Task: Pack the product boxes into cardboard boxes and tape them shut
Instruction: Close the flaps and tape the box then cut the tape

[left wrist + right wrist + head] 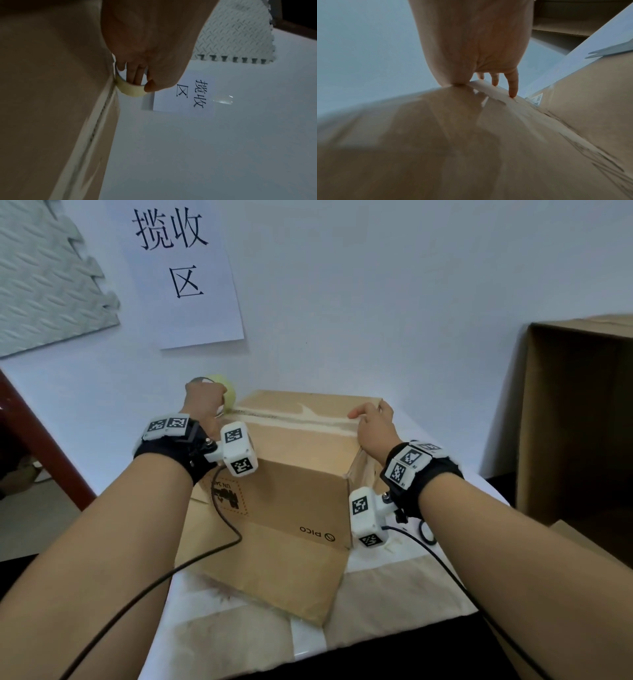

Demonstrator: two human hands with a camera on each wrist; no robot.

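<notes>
- The cardboard box (294,470) is closed on the table, with a strip of tape (301,419) laid along its top seam.
- The tape roll (224,393) is gripped by the left hand (202,402) at the box's left edge.
- The strip's end is pressed down at the box's right edge by the straight fingers of the right hand (373,426).
- Cutting the strip appears to remain; the large box (579,419) right of it stands open.

White table (394,583) — cardboard box (291,508) atop

Black wristbands (164,451), white tagged camera blocks (238,448), black cables (219,508).

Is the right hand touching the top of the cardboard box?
Touching. In the right wrist view, the right hand has straight fingertips planted on the taped edge of the cardboard box.
</notes>
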